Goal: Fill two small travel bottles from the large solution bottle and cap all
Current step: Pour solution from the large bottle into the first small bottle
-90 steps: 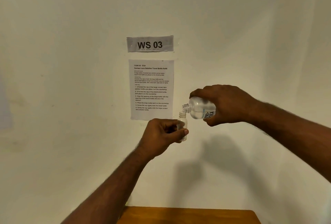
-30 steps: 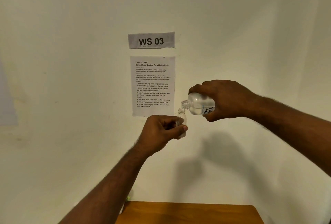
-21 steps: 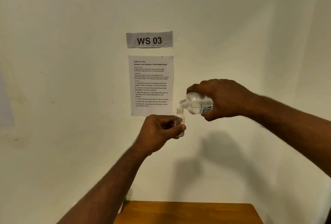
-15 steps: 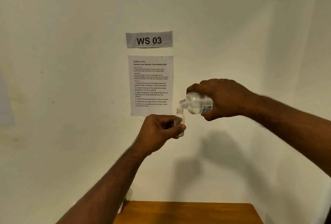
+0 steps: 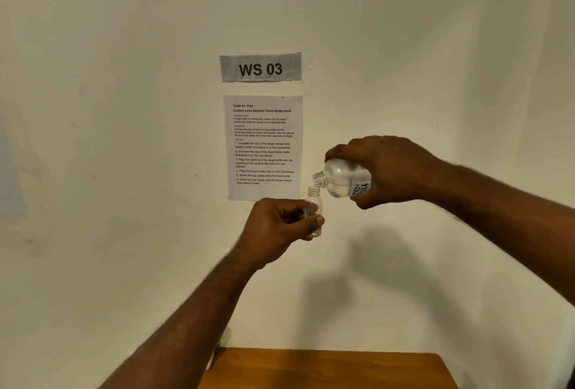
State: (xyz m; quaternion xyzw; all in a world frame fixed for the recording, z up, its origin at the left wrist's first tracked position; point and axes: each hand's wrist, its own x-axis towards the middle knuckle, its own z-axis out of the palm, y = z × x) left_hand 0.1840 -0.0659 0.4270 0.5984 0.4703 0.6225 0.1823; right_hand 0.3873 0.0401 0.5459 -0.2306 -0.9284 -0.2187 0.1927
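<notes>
Pouring underway: my right hand point(image 5: 392, 170) grips the tilted clear large solution bottle point(image 5: 343, 181); left hand point(image 5: 273, 230) pinches the uncapped small clear travel bottle point(image 5: 313, 205), 1 of 2; capping remains.

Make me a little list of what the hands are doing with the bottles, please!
left hand: holds the small travel bottle upright, fingers curled round it
right hand: grips the large solution bottle, tipped on its side
bottle mouths: both uncapped; the large one's neck sits just above the small one's opening
liquid: clear; no stream can be made out
where: in the air, before a wall with a WS 03 sign and an instruction sheet
below: a wooden table
</notes>
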